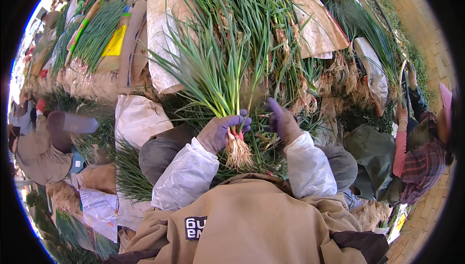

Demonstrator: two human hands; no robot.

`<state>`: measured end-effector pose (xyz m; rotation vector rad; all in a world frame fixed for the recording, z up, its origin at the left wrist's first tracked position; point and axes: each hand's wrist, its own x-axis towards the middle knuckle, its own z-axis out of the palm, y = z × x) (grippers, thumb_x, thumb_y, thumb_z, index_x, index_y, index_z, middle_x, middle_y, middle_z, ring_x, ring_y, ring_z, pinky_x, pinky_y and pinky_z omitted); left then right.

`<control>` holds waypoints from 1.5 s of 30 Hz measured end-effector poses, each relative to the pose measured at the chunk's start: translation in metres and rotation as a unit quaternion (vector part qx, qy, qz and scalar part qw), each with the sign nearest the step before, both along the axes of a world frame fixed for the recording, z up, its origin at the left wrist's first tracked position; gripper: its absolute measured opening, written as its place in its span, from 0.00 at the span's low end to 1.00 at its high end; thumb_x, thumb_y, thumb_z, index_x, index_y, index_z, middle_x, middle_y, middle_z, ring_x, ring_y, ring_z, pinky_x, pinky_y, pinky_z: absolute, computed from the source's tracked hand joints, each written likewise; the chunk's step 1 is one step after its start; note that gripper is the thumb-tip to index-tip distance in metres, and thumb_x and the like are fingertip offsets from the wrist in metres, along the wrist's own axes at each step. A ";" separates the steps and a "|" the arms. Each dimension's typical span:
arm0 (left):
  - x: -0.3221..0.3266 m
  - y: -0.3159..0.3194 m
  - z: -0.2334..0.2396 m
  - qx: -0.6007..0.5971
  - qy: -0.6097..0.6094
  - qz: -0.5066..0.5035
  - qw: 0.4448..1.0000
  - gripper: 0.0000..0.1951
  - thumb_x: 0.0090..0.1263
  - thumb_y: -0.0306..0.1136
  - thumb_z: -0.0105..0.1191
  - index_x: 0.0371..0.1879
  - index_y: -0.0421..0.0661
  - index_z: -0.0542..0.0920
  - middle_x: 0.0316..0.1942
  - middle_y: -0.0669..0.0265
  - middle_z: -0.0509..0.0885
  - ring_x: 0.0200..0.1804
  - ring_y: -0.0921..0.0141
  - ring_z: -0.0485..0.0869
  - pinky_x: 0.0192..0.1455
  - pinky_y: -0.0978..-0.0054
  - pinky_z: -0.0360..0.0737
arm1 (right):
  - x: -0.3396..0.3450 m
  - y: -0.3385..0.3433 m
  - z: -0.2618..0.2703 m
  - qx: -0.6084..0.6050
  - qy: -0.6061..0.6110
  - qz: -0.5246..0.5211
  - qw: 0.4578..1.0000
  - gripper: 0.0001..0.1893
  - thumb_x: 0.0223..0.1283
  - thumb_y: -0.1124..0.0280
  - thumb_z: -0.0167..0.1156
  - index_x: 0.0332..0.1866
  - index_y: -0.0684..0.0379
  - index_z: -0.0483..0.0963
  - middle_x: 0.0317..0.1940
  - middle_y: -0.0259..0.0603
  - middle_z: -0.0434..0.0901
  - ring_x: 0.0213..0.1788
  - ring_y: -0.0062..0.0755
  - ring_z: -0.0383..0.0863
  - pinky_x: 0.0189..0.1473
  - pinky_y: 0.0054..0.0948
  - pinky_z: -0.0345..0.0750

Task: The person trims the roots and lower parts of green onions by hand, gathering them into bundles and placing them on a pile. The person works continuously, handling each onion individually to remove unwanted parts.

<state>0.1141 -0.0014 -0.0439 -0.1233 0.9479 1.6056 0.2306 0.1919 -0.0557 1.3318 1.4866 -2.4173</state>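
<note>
My left hand (pixel 221 129), in a purple and grey work glove, is closed around a bunch of leafy allium plants, scallions or green garlic (pixel 209 91). Their pinkish bases and pale stringy roots (pixel 238 152) hang below my fingers, while the long leaves fan upward and to the left. To the right of the bunch, my right hand (pixel 284 123), gloved the same way, is raised with its fingers partly spread and nothing seen in it. Before me lies a large heap of the same plants (pixel 247 20), with roots showing along its near edge. Loose leaves cover the ground below my hands.
Woven sacks (pixel 169 38) and another brown sack (pixel 308 17) lie over the heap. A white sack (pixel 140 118) is by my left knee. More bunches (pixel 100 31) line the left. People work at both sides; one wears a plaid garment (pixel 423 162). Brick paving (pixel 428 28) borders the right.
</note>
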 end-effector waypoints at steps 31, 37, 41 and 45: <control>0.012 -0.018 -0.004 0.014 0.026 0.069 0.997 0.16 0.68 0.33 0.59 0.49 0.35 0.78 0.39 0.63 0.83 0.39 0.73 0.82 0.46 0.79 0.80 | 0.004 -0.021 0.026 0.477 -0.082 0.342 0.805 0.20 0.60 0.48 0.60 0.34 0.57 0.80 0.30 0.50 0.82 0.37 0.53 0.82 0.41 0.45 0.76; 0.005 -0.030 -0.003 -0.009 0.001 0.091 0.996 0.16 0.69 0.34 0.59 0.49 0.36 0.77 0.43 0.62 0.82 0.42 0.70 0.83 0.50 0.74 0.83 | 0.054 0.009 0.019 0.577 -0.206 0.469 0.636 0.20 0.63 0.47 0.58 0.42 0.54 0.82 0.32 0.47 0.84 0.33 0.48 0.84 0.38 0.44 0.77; 0.009 -0.028 0.007 0.025 -0.047 0.093 0.994 0.13 0.70 0.35 0.58 0.46 0.38 0.77 0.42 0.64 0.82 0.40 0.70 0.84 0.56 0.71 0.82 | 0.059 -0.010 0.019 0.627 -0.140 0.554 0.530 0.22 0.65 0.47 0.57 0.54 0.51 0.79 0.40 0.45 0.85 0.39 0.43 0.85 0.43 0.38 0.78; 0.018 -0.030 0.014 -0.027 -0.002 0.045 0.999 0.16 0.68 0.34 0.60 0.49 0.37 0.77 0.39 0.64 0.83 0.41 0.71 0.84 0.55 0.72 0.81 | 0.011 -0.012 0.027 0.276 -0.042 0.209 0.937 0.23 0.66 0.51 0.58 0.58 0.54 0.76 0.35 0.40 0.84 0.34 0.28 0.82 0.40 0.25 0.77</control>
